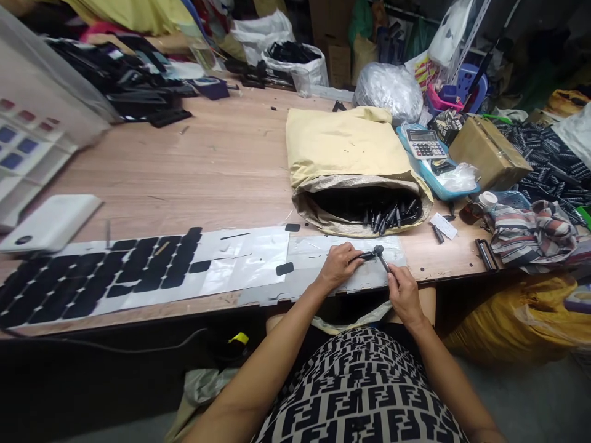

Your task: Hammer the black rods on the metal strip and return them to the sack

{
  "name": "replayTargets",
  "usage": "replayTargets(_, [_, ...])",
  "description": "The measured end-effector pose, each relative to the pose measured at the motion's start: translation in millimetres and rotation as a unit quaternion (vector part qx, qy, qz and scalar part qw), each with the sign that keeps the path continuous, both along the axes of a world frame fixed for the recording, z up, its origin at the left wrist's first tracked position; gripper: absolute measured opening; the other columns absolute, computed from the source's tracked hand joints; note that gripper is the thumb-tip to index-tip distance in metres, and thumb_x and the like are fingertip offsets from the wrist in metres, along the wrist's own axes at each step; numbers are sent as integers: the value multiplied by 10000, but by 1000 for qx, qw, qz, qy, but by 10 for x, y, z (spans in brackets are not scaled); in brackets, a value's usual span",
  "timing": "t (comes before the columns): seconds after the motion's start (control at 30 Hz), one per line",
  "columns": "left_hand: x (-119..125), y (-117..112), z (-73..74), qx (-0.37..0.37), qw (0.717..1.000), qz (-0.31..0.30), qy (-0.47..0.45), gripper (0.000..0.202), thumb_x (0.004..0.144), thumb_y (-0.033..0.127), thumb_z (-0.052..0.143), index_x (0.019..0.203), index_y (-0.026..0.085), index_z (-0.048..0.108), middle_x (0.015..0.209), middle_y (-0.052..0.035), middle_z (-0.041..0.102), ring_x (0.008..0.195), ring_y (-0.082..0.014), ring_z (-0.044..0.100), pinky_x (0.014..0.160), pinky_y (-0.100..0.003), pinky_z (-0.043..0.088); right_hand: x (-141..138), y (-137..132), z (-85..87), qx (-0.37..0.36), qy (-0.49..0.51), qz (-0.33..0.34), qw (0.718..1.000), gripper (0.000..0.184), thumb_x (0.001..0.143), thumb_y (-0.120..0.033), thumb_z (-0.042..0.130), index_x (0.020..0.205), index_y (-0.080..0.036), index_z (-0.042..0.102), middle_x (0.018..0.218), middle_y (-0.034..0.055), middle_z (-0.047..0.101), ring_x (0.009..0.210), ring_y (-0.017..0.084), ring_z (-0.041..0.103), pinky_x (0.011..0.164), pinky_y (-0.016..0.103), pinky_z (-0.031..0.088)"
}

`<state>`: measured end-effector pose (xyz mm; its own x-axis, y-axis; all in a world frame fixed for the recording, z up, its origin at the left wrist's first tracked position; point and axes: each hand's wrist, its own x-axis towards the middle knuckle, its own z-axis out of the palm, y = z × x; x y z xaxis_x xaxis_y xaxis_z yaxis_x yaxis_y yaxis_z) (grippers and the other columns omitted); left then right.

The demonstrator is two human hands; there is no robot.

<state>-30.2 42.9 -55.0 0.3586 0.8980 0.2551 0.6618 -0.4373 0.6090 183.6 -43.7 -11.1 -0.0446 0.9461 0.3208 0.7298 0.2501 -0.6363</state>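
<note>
My left hand (340,266) is closed on a slim black part (367,255), holding it low over the grey sheet (307,277) at the table's front edge. My right hand (405,294) grips the metal handle of a small hammer-like tool (383,258). Its round dark head is at the right end of the black part; whether the two touch, I cannot tell. Just beyond my hands, a yellowish sack (344,147) lies on its side with its mouth toward me. Several black tube-like parts (390,218) show inside that mouth.
To the left, rows of black rounded pieces (83,280) lie on white sheeting. A calculator (425,144) sits in a blue basket beside a cardboard box (489,151). Striped cloth (535,231) lies at the right edge. Black parts (138,86) are heaped at the far left.
</note>
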Motion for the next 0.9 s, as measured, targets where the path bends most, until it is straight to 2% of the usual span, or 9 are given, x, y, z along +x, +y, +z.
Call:
replayTargets(0.17, [0, 17, 10, -2, 1000, -5, -8, 208, 925, 310, 640, 1060, 224, 772, 868, -50, 634, 871, -202, 602, 819, -350, 438, -60, 0, 72, 14, 15, 15, 1000, 319, 1012, -265, 447, 1232, -177, 661, 1011, 91, 670, 968, 190, 654, 904, 320, 541])
replayTargets(0.3, [-2, 21, 7, 1, 1000, -2, -11, 206, 917, 287, 650, 1074, 225, 767, 857, -45, 640, 867, -196, 605, 803, -337, 432, -118, -3, 36, 10, 9, 35, 999, 309, 1000, -248, 453, 1214, -190, 669, 997, 82, 672, 939, 186, 657, 886, 317, 548])
replayTargets(0.43, [-1, 19, 16, -1, 1000, -1, -11, 202, 910, 289, 659, 1065, 217, 767, 865, -46, 646, 879, -201, 612, 812, -340, 428, -74, 44, 7, 4, -7, 19, 1000, 309, 1000, -242, 451, 1216, -190, 665, 1010, 83, 674, 958, 190, 652, 901, 320, 539])
replayTargets(0.57, [-2, 15, 48, -10, 1000, -1, -17, 207, 934, 305, 614, 1046, 207, 757, 879, -52, 646, 885, -201, 610, 823, -339, 431, 89, 131, 17, 27, -96, -30, 995, 332, 1014, -248, 417, 1232, -180, 657, 1019, 96, 657, 941, 202, 628, 854, 309, 512])
replayTargets(0.73, [-20, 2, 116, -33, 999, 2, -28, 273, 997, 331, 478, 1010, 209, 723, 877, -41, 630, 894, -194, 606, 840, -341, 416, 285, 196, -26, 52, -253, -67, 964, 319, 992, -206, 450, 1225, -190, 668, 954, 94, 631, 877, 222, 546, 777, 325, 439])
replayTargets(0.9, [-62, -4, 151, -59, 997, 3, -58, 370, 1024, 328, 378, 823, 191, 658, 813, -27, 585, 832, -179, 579, 817, -333, 410, 282, 204, -100, 61, -290, -87, 951, 299, 979, -208, 477, 1211, -198, 664, 943, 81, 608, 859, 224, 488, 756, 335, 381])
